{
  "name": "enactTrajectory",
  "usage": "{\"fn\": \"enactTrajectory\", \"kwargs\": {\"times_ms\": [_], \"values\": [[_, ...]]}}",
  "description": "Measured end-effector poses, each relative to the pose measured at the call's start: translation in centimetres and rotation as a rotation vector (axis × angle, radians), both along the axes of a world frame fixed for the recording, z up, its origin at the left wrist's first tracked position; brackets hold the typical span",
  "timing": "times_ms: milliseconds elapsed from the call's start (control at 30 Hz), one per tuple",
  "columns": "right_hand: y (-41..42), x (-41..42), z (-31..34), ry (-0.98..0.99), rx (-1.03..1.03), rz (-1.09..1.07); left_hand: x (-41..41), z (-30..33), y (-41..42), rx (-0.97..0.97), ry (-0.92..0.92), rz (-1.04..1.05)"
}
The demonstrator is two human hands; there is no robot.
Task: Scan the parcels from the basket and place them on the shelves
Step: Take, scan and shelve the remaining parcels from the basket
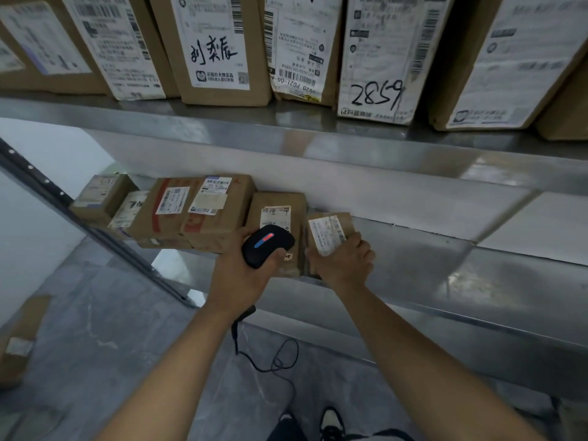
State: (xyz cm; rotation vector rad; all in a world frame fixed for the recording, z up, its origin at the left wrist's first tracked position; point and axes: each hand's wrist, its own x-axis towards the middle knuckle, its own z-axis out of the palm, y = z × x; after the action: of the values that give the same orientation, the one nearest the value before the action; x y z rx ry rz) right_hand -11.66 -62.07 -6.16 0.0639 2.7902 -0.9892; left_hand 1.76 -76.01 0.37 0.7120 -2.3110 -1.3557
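My left hand (241, 275) grips a black barcode scanner (268, 245) with a lit red and blue strip; its cable (273, 361) hangs toward the floor. My right hand (342, 264) holds a small brown parcel (329, 232) with a white label, standing on the lower metal shelf (445, 275) at the right end of a row of parcels. A taller brown parcel (276, 218) stands just left of it, partly behind the scanner.
Several labelled cardboard parcels (197, 208) line the lower shelf to the left. The upper shelf (286, 128) carries a row of larger boxes (219, 49). A slanted metal upright (95, 230) stands at left. A cardboard box (19, 342) lies on the grey floor.
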Motion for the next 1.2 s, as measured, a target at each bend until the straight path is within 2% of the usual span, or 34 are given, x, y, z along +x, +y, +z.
{"fn": "enactTrajectory", "kwargs": {"times_ms": [133,433,733,1033,1200], "values": [[-1.8,-0.3,-0.5,-0.019,0.019,-0.032,-1.4,-0.5,-1.9,0.048,0.017,-0.044],[-3.2,-0.6,-0.4,-0.043,0.118,-0.101,-4.4,-2.0,-5.4,0.006,-0.017,-0.187],[-1.9,0.2,0.0,-0.026,0.137,-0.133,-6.7,-2.4,-5.1,0.000,-0.016,-0.346],[5.1,3.1,0.7,0.072,-0.020,-0.350,-8.8,-3.0,0.7,0.052,0.009,-0.594],[12.4,6.8,0.9,0.058,-0.138,-0.585,-9.8,-2.8,6.7,0.089,-0.017,-0.775]]}}
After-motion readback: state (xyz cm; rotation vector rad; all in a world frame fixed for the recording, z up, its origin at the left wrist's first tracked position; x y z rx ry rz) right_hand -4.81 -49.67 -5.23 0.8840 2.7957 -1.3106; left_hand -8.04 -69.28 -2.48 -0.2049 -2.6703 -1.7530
